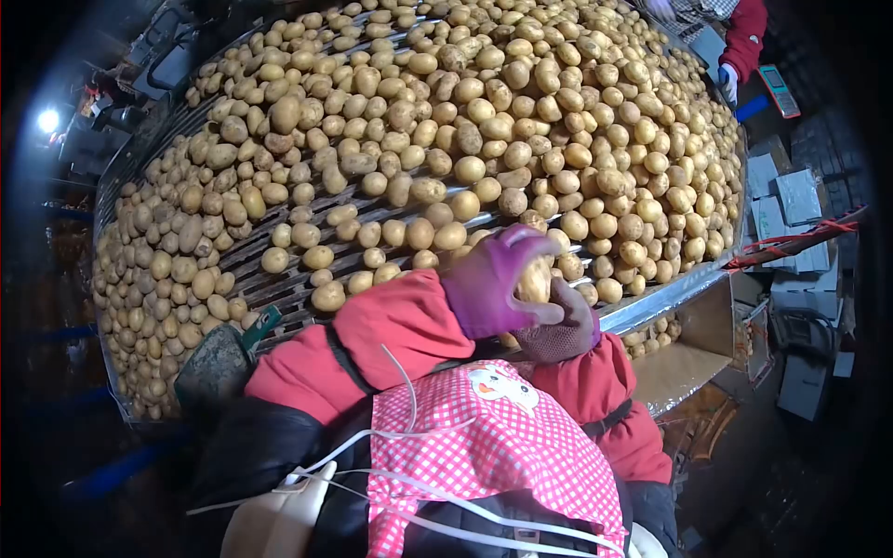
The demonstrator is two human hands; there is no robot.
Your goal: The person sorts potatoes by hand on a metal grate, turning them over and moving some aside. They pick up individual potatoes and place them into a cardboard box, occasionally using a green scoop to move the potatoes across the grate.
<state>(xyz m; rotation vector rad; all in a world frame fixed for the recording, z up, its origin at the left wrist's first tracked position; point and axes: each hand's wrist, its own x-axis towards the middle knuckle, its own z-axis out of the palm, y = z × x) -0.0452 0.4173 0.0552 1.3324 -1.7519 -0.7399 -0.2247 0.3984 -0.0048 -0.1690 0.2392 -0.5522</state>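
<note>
Both my hands wear purple gloves and meet at the near edge of a large slatted table heaped with potatoes [521,102]. My left hand [488,284] curls around a potato [535,282], its fingers reaching over the far side. Just below, my right hand [563,325] is closed against the same potato, thumb up along its side. Whether a second potato lies between the palms is hidden. Loose potatoes [451,234] rest on the metal slats [260,246] just beyond my fingers.
A cardboard box [693,363] with potatoes sits below the metal rim [665,302] at right. A dark scoop-like object with a green handle [265,325] is beside my left sleeve. Far right are another person's gloved hand [728,84], a calculator-like device [779,91] and stacked boxes [800,200].
</note>
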